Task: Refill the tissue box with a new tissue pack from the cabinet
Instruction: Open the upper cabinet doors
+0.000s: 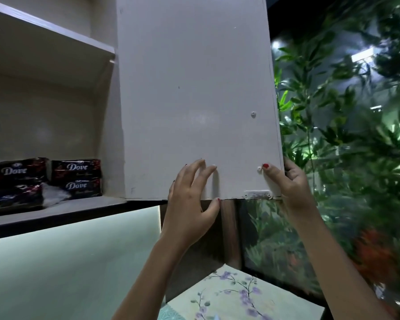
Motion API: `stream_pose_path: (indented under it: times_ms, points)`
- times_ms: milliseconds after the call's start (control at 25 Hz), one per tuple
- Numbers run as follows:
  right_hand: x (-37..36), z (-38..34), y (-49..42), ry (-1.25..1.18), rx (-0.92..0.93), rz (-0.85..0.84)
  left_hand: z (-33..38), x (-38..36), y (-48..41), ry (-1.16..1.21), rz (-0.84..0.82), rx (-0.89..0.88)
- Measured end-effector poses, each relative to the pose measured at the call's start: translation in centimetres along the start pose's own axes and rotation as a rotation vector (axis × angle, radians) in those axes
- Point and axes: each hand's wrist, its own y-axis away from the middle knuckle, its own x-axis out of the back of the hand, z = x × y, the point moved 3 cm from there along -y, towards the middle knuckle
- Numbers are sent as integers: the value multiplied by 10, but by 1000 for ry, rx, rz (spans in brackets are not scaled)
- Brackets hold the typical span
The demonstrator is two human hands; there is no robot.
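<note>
Overhead, we note the cabinet door (194, 100) swung open: left hand (189, 199) flat against it, fingers spread; right hand (291, 181) gripping its outer edge. Dove tissue packs (76, 177) sit stacked on the lower shelf (83, 205), well left of both hands.

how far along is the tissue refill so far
Done: the white wooden cabinet door stands open, showing dark plastic Dove packs stacked on the lower shelf. In hand: the left hand rests flat on the door's inner face and the right hand grips its edge; neither holds a pack. Left: take a pack and load the tissue box, which is not in view.
</note>
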Motion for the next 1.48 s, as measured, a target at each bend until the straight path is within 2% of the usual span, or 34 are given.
stream_pose_path:
  times_ms: [120,200,280,360,440,480,600,720,840,960,1080,1240,1320,1400,1480]
  points:
    - [-3,-4,6,79,49,59,0,7,3,9,-12,-11]
    - [-11,-14,22,352,191,254,1,24,7,20,-13,-15]
    - [-29,-29,45,752,435,483,0,51,15,41,25,-14]
    - [-62,-36,67,938,611,507,-2,87,27,47,82,-9]
    - [-108,-34,86,874,618,384,-11,130,45,9,134,1]
    - [-133,-33,94,784,562,326,-18,152,54,-18,156,5]
    - [-218,-35,120,426,317,136,-51,229,86,-135,238,48]
    - [-310,-33,141,161,92,-159,-85,302,120,-314,303,143]
    - [-399,-24,150,55,-50,-458,-101,355,149,-458,300,209]
    - [-469,-12,152,-61,-206,-635,-104,386,168,-542,242,256]
    - [-513,-6,151,-201,-328,-659,-101,410,180,-589,196,293]
    - [-533,2,149,10,-307,-566,-82,429,187,-620,206,298]
    - [-516,-17,161,-53,-319,-462,-72,432,188,-578,214,255]
    - [-489,-53,187,-219,-257,-412,-60,433,183,-476,256,216]
    - [-461,-102,216,-331,-95,-424,-44,435,182,-375,357,167]
